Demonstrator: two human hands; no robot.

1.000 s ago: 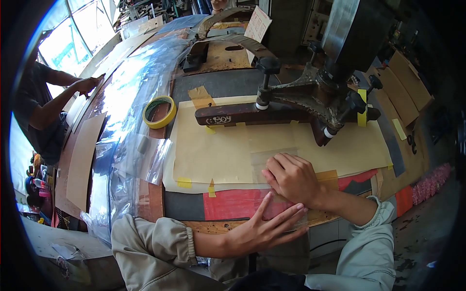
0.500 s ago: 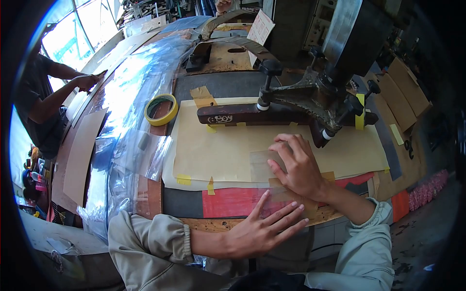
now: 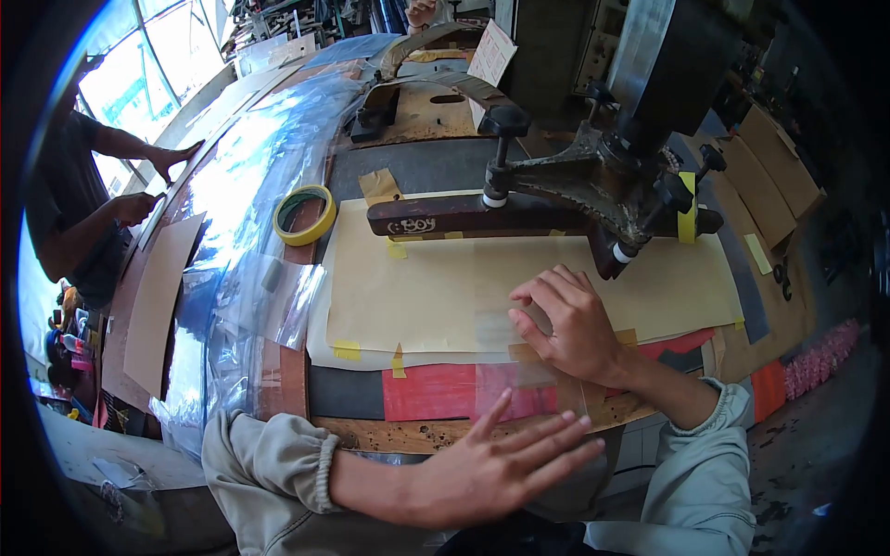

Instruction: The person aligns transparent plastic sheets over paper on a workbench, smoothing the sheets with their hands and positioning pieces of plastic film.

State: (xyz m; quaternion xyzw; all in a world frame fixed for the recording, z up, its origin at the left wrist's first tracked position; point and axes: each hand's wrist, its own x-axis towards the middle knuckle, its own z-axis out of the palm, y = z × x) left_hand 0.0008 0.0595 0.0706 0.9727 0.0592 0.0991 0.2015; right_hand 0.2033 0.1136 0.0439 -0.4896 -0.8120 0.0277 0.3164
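My left hand (image 3: 477, 468) is over the table's front edge, palm down, fingers stretched out and holding nothing. Above the cream paper sheet's (image 3: 417, 306) front edge is my right hand (image 3: 577, 332); its fingers are loosely curled, with a gap between thumb and forefinger. A clear plastic piece (image 3: 514, 394) lies below it, across the paper edge and a red strip (image 3: 429, 393). Bits of yellow tape (image 3: 347, 350) stick along the paper's edge. On the paper's back part rests a dark bar (image 3: 445, 219) with white lettering, under a metal press arm (image 3: 565, 181).
A yellow tape roll (image 3: 304, 215) and crumpled clear plastic sheeting (image 3: 250, 185) lie at left. Another person (image 3: 83, 195) works at the far left over a long board. Scissors (image 3: 783, 278) and a cardboard box (image 3: 760, 176) are at right.
My left hand has moved down and slightly toward me, uncovering more of the red strip. My right hand's fingers have curled a little more. The other person's hands have moved apart.
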